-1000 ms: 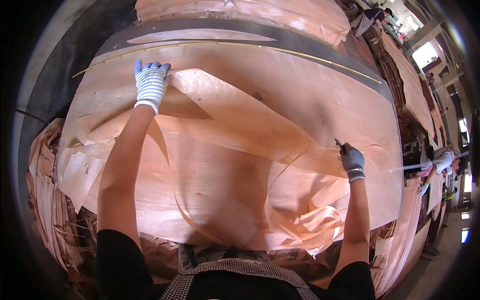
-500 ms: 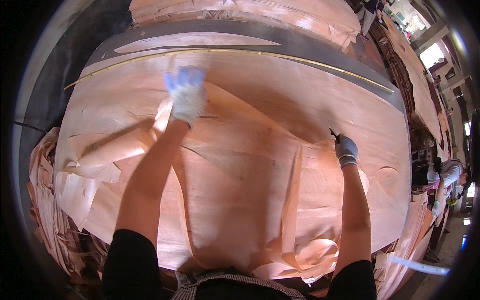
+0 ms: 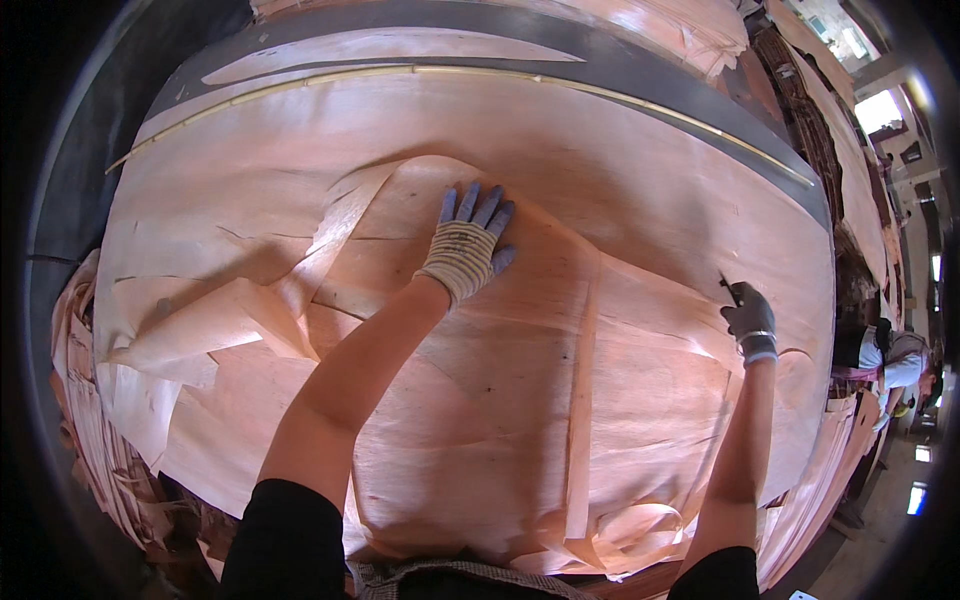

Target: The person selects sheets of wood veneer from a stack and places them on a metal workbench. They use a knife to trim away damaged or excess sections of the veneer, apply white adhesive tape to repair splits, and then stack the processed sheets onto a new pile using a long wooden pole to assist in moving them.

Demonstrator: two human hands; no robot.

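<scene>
In a striped glove with blue-grey fingers, my left hand (image 3: 470,243) lies with fingers spread on a thin reddish-tan wood veneer sheet (image 3: 440,400). Beneath that hand the sheet bulges up, its far edge wavy and raised. My right hand (image 3: 750,313), in a grey glove, is closed round a small dark pointed tool (image 3: 728,287); the tip points away from me, and its exact kind is too small to tell. It is beside the sheet's right edge. A curled veneer piece (image 3: 225,315) lies folded at the left. A narrow veneer strip (image 3: 580,420) runs toward me.
A long thin bamboo stick (image 3: 420,70) lies across the far side of the sheets. Beyond it is a dark table edge (image 3: 640,75), then a veneer stack (image 3: 690,30). More stacked veneer (image 3: 85,400) hangs at the left. At the far right a person (image 3: 895,360) works.
My left hand has come down and right onto the raised sheet. My right hand with the tool has moved right. The sheet's raised far edge has shifted, and the view has tilted slightly.
</scene>
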